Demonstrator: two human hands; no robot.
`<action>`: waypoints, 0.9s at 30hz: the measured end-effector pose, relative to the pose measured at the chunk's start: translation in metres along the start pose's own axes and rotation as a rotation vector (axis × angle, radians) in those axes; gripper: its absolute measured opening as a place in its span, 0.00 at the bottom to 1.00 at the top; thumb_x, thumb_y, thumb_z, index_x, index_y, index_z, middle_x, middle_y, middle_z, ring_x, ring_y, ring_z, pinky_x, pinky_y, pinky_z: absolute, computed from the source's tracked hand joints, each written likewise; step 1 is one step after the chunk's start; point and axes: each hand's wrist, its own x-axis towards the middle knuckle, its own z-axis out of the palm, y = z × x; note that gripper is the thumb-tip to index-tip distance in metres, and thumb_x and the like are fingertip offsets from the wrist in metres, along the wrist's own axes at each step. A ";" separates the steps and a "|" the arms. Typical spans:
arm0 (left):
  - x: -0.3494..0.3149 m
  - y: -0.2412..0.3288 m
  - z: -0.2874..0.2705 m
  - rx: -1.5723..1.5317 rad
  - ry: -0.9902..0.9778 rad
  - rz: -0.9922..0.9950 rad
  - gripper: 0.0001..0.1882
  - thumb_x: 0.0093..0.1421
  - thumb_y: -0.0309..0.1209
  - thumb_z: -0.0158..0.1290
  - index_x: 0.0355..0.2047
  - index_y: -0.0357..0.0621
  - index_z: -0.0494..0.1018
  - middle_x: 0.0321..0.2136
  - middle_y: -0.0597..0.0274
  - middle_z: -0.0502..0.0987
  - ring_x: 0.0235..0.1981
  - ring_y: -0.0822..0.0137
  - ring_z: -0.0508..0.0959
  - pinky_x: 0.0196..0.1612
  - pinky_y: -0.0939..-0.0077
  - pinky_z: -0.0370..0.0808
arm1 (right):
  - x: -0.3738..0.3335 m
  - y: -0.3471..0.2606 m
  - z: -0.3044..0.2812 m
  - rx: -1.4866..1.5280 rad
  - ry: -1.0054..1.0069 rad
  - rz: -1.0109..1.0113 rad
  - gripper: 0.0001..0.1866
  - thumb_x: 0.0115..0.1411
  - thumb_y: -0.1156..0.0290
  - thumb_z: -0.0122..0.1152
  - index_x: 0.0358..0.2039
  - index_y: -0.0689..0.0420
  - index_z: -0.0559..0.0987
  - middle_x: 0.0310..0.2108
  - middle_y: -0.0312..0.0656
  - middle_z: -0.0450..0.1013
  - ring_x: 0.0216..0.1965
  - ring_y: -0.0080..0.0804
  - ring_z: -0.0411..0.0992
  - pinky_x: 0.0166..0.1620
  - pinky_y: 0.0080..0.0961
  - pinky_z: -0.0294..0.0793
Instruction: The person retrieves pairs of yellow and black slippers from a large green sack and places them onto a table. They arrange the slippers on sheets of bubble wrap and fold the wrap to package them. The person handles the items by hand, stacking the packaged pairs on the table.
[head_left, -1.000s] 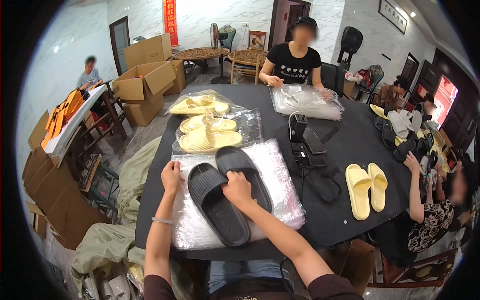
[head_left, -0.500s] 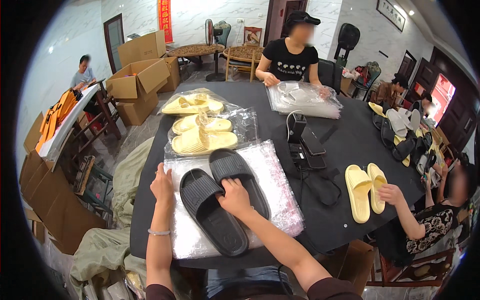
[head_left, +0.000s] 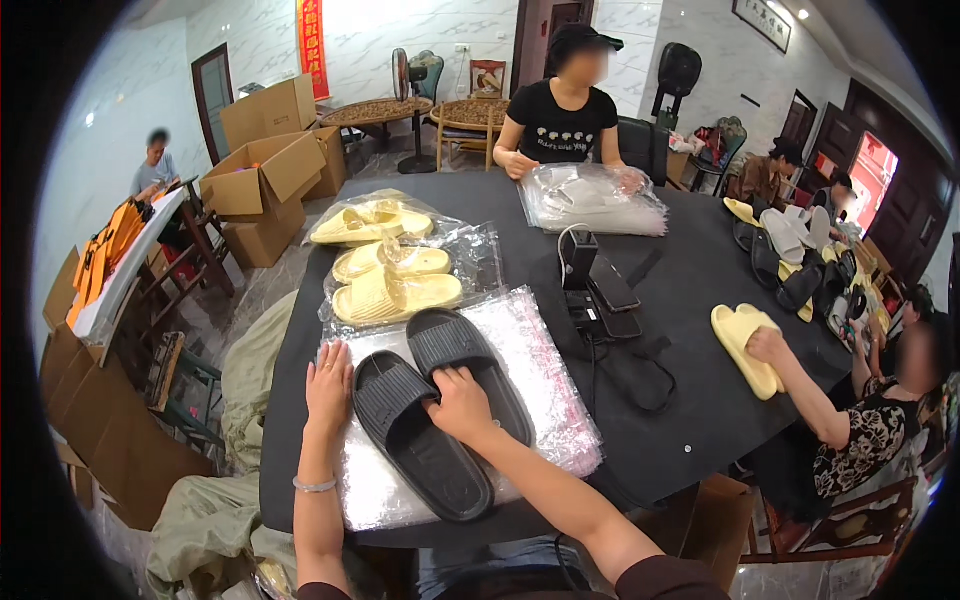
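Observation:
A pair of black slide slippers, the left slipper (head_left: pixel 420 440) and the right slipper (head_left: pixel 470 365), lies side by side on a stack of clear plastic bags (head_left: pixel 560 400). My right hand (head_left: pixel 458 402) is closed on the pair where the two slippers meet, its fingertips partly hidden inside the left one. My left hand (head_left: pixel 330 385) lies flat at the left edge of the bag stack, fingers stretched out, holding nothing. Just beyond the stack, yellow slippers (head_left: pixel 395 298) rest inside clear bags, with another bagged yellow pair (head_left: pixel 370 222) behind them.
Phones (head_left: pixel 615 290), a black box-shaped device (head_left: pixel 577 255) and a strap sit mid-table. Across it, a person handles bagged white slippers (head_left: pixel 595 195). At right, a co-worker's hand (head_left: pixel 768 345) holds yellow slippers (head_left: pixel 745 340); mixed slippers (head_left: pixel 790 245) pile beyond. Cardboard boxes (head_left: pixel 265 175) stand left.
My left hand has gone from curled fingers to lying flat on the bags. My right hand stays on the black slippers. The co-worker at right has brought the yellow slippers together.

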 end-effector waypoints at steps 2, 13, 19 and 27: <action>0.000 0.001 0.001 0.016 -0.009 -0.003 0.23 0.66 0.39 0.38 0.60 0.50 0.60 0.62 0.63 0.58 0.64 0.60 0.54 0.61 0.53 0.53 | 0.001 0.001 0.000 -0.002 -0.003 0.001 0.16 0.42 0.68 0.62 0.32 0.60 0.71 0.34 0.46 0.71 0.40 0.47 0.66 0.43 0.38 0.71; 0.002 -0.013 0.009 -0.151 0.019 0.025 0.25 0.64 0.39 0.42 0.60 0.46 0.59 0.62 0.54 0.55 0.64 0.57 0.53 0.60 0.58 0.56 | 0.000 -0.003 -0.002 -0.008 0.008 -0.006 0.15 0.43 0.68 0.62 0.31 0.60 0.71 0.34 0.45 0.71 0.40 0.46 0.67 0.42 0.38 0.71; 0.002 -0.006 0.002 -0.072 0.038 0.013 0.26 0.63 0.39 0.45 0.59 0.44 0.60 0.61 0.47 0.55 0.64 0.50 0.53 0.61 0.63 0.57 | 0.000 -0.001 -0.003 -0.021 -0.002 -0.001 0.16 0.42 0.68 0.62 0.32 0.60 0.72 0.34 0.46 0.71 0.40 0.47 0.67 0.42 0.39 0.71; 0.000 -0.005 0.002 -0.142 0.053 0.006 0.24 0.63 0.38 0.44 0.58 0.42 0.61 0.61 0.46 0.56 0.63 0.50 0.54 0.61 0.62 0.56 | 0.000 -0.003 -0.004 -0.012 -0.016 -0.001 0.17 0.42 0.68 0.62 0.33 0.62 0.73 0.34 0.46 0.71 0.39 0.47 0.67 0.43 0.38 0.71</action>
